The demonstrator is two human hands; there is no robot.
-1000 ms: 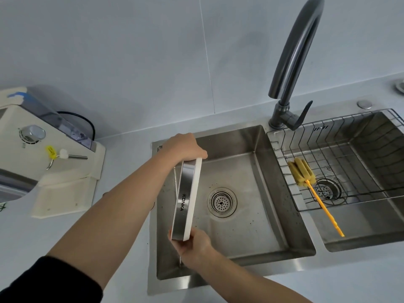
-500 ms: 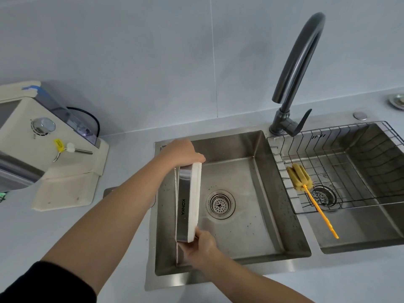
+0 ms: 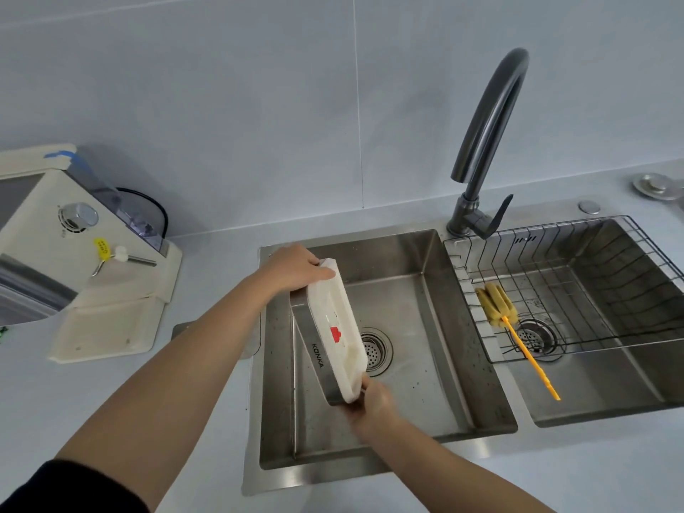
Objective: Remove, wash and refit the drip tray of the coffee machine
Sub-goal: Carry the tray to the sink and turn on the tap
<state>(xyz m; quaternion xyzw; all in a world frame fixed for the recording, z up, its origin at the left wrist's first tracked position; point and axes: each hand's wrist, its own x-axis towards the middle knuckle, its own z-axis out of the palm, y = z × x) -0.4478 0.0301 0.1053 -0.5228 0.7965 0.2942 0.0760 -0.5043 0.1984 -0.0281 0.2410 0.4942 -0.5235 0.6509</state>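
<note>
A person holds a cream plastic drip tray with a brushed steel front band point(image 3: 335, 331) tilted on edge over the left basin of a stainless steel double sink point(image 3: 425, 364), just above and left of that basin's round drain. The left hand point(image 3: 296, 270) closes its grip over the tray's far end, near the basin's back left corner; the right hand point(image 3: 374, 399) closes its grip around the near end, toward the basin's front. The open side of the tray faces right, toward the drain. The dark curved tap point(image 3: 485, 142) stands behind the divider between the two basins, and no water is visible running. A yellow sponge brush point(image 3: 496, 301) lies in a wire rack point(image 3: 629, 327) over the right basin. The cream coffee machine point(image 3: 74, 253) sits on the pale counter point(image 3: 111, 394), left of the sink. To do this step well, probably keep both grips firm, tip out any liquid toward the drain, then rinse every corner.
</note>
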